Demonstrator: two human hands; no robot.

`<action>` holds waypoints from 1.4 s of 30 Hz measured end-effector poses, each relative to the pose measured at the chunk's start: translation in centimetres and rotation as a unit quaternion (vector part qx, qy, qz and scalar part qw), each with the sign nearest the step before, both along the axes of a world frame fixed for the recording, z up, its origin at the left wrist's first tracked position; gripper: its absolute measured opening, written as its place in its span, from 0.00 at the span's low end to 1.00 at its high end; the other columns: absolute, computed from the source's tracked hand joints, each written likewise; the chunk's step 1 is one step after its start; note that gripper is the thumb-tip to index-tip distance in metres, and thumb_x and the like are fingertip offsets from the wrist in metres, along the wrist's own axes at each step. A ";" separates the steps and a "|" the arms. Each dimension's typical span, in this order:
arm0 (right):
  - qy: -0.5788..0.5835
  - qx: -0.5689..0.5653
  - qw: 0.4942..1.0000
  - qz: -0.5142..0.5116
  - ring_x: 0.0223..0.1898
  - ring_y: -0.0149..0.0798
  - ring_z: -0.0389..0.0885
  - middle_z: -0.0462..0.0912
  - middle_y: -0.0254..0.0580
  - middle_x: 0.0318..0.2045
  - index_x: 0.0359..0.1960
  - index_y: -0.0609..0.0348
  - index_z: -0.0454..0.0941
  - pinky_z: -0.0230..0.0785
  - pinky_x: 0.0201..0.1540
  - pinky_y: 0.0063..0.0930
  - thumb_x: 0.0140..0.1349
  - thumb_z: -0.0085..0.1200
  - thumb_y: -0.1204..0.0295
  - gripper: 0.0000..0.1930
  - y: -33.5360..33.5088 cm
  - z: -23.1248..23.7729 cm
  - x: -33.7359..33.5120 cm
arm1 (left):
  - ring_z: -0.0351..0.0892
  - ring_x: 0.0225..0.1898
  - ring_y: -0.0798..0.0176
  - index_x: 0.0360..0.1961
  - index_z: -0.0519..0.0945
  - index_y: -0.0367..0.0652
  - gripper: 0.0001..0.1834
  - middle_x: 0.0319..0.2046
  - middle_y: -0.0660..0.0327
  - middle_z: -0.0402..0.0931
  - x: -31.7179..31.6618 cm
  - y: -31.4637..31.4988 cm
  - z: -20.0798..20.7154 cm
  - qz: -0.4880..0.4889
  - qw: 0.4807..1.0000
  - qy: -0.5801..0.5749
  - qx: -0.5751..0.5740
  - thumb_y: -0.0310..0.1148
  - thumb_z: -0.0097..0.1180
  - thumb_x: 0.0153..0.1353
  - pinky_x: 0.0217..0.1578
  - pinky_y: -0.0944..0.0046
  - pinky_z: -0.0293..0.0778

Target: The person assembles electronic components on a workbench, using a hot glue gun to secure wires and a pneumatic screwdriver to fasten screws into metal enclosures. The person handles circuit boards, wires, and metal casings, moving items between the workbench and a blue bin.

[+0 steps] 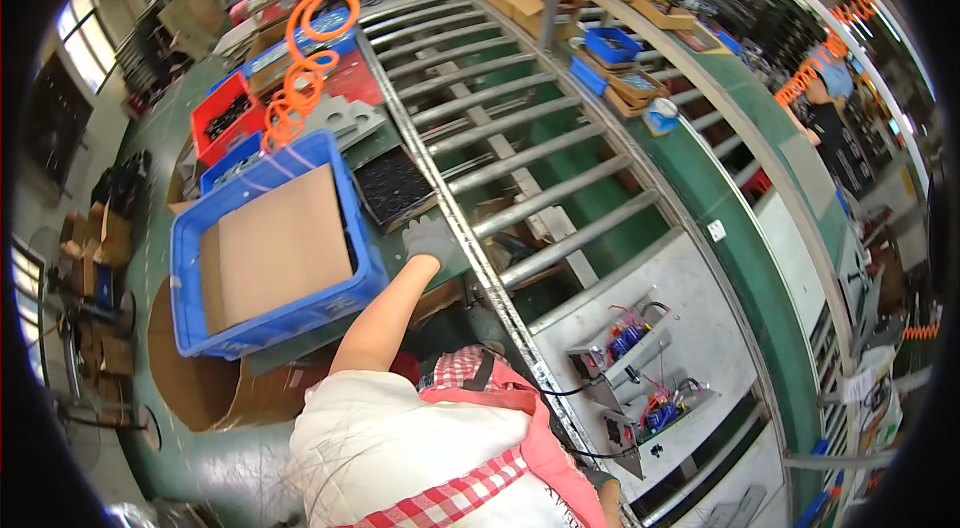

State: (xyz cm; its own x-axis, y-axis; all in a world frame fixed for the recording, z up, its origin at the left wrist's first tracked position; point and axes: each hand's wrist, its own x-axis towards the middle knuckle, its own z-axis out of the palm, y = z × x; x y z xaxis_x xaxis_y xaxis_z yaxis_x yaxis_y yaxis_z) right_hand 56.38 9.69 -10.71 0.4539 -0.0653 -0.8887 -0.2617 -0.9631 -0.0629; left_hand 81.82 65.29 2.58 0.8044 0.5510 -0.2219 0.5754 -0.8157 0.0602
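Black tray [393,186] of small dark parts sits on the green bench [170,143], at the bench edge that meets the roller conveyor [520,143], just right of the blue crate [270,253]. Left hand [430,240], in a grey glove, reaches forward and rests at that same edge, just below the tray's near corner; fingers curled over, grip state cannot tell, nothing clearly held. Right hand [603,481] only barely visible at the bottom of the view, near the conveyor rail; grip cannot tell. Blue crate holds a flat cardboard sheet [285,243] lying tilted inside it. Red crate [228,118] with dark parts sits farther back on the bench, behind the blue one. Orange coiled hose [300,78] hangs above them. Grey fixture [640,378] with red and blue wiring sits past the conveyor, on the near right. Other workers stand at the far end.
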 end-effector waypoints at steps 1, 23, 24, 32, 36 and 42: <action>-0.004 0.023 1.000 -0.005 0.38 0.45 0.80 0.80 0.50 0.38 0.53 0.60 0.74 0.73 0.40 0.37 0.58 0.52 0.57 0.25 2.2 -0.7 0.6 | 0.71 0.54 0.48 0.48 0.78 0.48 0.22 0.49 0.53 0.73 -0.1 1.0 0.2 0.004 1.000 0.015 0.010 0.49 0.54 0.56 0.50 0.51 0.70; -0.025 0.167 0.962 -0.214 0.36 0.40 0.77 0.78 0.47 0.35 0.56 0.64 0.67 0.70 0.43 0.33 0.61 0.51 0.70 0.22 10.6 15.8 5.4 | 0.62 0.61 0.47 0.62 0.64 0.42 0.32 0.64 0.58 0.60 12.5 18.9 -8.9 -0.043 0.999 -0.005 -0.028 0.50 0.48 0.61 0.56 0.50 0.65; -0.027 0.197 0.953 -0.227 0.36 0.39 0.77 0.78 0.47 0.35 0.56 0.65 0.67 0.70 0.43 0.33 0.61 0.51 0.70 0.22 9.3 18.3 5.5 | 0.63 0.59 0.47 0.61 0.64 0.42 0.31 0.63 0.57 0.61 11.4 19.8 -9.0 -0.052 0.999 -0.005 -0.010 0.49 0.47 0.62 0.55 0.50 0.65; -0.374 0.587 0.572 -0.433 0.35 0.36 0.73 0.74 0.47 0.34 0.60 0.58 0.61 0.69 0.39 0.29 0.56 0.59 0.70 0.30 13.5 27.0 1.3 | 0.71 0.53 0.44 0.52 0.68 0.41 0.20 0.54 0.48 0.66 12.2 21.3 -9.6 -0.158 0.986 0.027 -0.055 0.41 0.45 0.64 0.50 0.47 0.71; -0.280 0.787 0.301 -0.461 0.23 0.31 0.64 0.65 0.35 0.25 0.65 0.55 0.58 0.66 0.26 0.25 0.58 0.55 0.61 0.34 18.5 22.8 5.9 | 0.75 0.50 0.43 0.50 0.71 0.42 0.15 0.51 0.44 0.71 12.9 23.0 -9.4 -0.197 0.976 0.080 -0.051 0.35 0.46 0.64 0.48 0.46 0.73; -0.134 0.814 0.154 -0.544 0.24 0.31 0.61 0.64 0.36 0.26 0.66 0.53 0.58 0.61 0.25 0.25 0.55 0.54 0.67 0.34 26.0 16.5 8.4 | 0.80 0.36 0.47 0.38 0.79 0.39 0.09 0.30 0.49 0.80 12.3 26.4 -11.1 -0.287 0.955 0.002 -0.072 0.30 0.50 0.61 0.36 0.52 0.76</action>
State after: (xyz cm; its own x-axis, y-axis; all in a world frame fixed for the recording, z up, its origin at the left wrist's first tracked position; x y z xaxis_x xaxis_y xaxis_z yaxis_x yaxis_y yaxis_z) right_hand 64.83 35.65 5.82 0.9959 -0.0217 -0.0879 0.0093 0.9903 -0.1387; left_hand 94.16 91.65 -8.53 0.9638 -0.0160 -0.2660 0.0371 -0.9804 0.1934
